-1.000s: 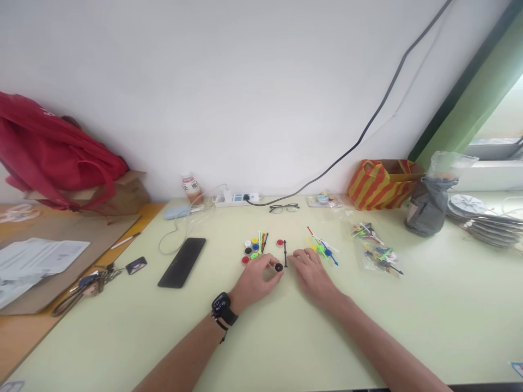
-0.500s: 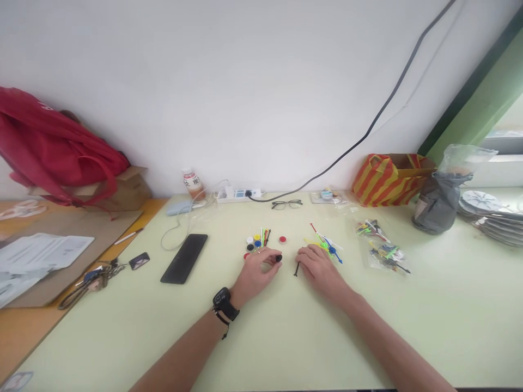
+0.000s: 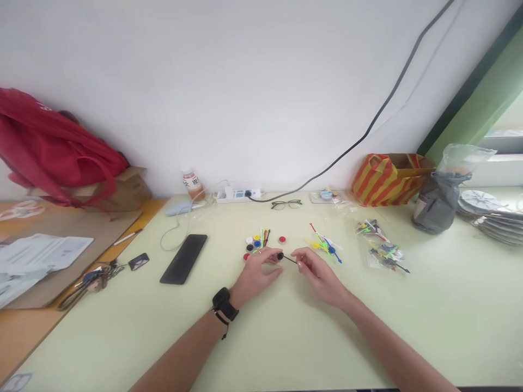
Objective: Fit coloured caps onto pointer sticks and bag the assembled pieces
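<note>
My left hand (image 3: 258,273) pinches a small black round cap (image 3: 280,256) at its fingertips, just above the table. In the fingers of my right hand (image 3: 319,275) is a thin black stick (image 3: 290,260), its left end reaching to the cap. Whether the stick is inside the cap or only touches it, I cannot tell. Beyond my left hand lie several coloured round caps (image 3: 257,244) beside a row of coloured sticks (image 3: 265,237). A single red cap (image 3: 282,239) sits between the hands, farther back. Past my right hand are joined coloured stick-and-cap pieces (image 3: 326,246).
Clear bags of coloured parts (image 3: 386,256) lie on the right, near a striped bag (image 3: 390,182) and a grey bag (image 3: 437,204). To the left is a black phone (image 3: 183,259). Glasses (image 3: 286,204), a power strip (image 3: 239,195) and a bottle (image 3: 193,185) stand along the wall.
My right hand has turned and lifted, bringing the black stick from pointing down at the table to lying across toward the black cap. My left hand stays nearly in place.
</note>
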Demonstrator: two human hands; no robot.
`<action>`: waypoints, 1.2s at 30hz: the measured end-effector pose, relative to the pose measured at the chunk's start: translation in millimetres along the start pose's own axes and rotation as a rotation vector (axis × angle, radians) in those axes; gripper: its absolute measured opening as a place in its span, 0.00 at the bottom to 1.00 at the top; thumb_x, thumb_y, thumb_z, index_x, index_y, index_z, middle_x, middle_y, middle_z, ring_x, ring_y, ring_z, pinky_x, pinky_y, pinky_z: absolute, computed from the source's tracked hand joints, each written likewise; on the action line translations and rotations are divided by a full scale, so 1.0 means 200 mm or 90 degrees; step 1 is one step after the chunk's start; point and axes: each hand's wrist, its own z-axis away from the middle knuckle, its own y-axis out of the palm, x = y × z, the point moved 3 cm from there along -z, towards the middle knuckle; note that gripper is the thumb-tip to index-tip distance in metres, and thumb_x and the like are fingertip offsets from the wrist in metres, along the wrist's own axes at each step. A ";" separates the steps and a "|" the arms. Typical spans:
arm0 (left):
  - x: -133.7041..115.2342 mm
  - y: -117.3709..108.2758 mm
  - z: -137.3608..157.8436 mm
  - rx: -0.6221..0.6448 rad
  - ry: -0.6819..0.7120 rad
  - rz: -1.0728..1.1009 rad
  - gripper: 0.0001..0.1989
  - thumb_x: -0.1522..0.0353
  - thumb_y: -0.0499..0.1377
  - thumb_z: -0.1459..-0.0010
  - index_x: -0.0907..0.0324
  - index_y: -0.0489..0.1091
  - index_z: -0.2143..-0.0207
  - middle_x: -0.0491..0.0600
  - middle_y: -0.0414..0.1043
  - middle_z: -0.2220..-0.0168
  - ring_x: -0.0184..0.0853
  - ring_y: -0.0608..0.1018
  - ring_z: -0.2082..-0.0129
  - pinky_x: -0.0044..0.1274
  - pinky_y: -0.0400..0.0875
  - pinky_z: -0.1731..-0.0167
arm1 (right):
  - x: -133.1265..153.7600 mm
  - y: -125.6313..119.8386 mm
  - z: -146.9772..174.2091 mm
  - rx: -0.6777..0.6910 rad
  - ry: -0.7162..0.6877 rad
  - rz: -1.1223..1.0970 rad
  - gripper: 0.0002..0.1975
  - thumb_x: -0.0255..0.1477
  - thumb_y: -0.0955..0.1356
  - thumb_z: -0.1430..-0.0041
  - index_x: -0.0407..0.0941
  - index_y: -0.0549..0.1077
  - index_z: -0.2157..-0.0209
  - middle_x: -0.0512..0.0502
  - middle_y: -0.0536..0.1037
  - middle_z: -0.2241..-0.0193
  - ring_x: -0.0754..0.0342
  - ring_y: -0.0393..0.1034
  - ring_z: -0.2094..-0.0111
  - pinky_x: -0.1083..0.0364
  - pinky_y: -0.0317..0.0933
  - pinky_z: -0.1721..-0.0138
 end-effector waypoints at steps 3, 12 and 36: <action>-0.02 0.00 0.00 0.005 -0.010 0.006 0.21 0.69 0.68 0.42 0.55 0.73 0.46 0.51 0.78 0.56 0.39 0.81 0.58 0.34 0.79 0.52 | 0.00 0.03 0.00 0.028 0.030 -0.102 0.12 0.36 0.62 0.29 0.49 0.69 0.48 0.46 0.73 0.61 0.52 0.71 0.63 0.52 0.70 0.61; -0.08 0.03 0.01 0.053 -0.029 0.101 0.20 0.62 0.68 0.40 0.56 0.75 0.47 0.53 0.78 0.55 0.39 0.81 0.57 0.34 0.81 0.53 | 0.02 0.06 0.01 -0.050 -0.014 -0.084 0.08 0.34 0.65 0.31 0.48 0.73 0.54 0.42 0.79 0.56 0.48 0.76 0.53 0.48 0.70 0.50; -0.11 0.05 0.02 0.063 0.019 -0.083 0.14 0.63 0.62 0.34 0.54 0.73 0.47 0.55 0.74 0.44 0.45 0.74 0.42 0.40 0.71 0.41 | 0.03 0.00 0.01 0.001 -0.084 0.131 0.09 0.25 0.61 0.33 0.47 0.73 0.59 0.46 0.79 0.64 0.50 0.73 0.64 0.52 0.69 0.62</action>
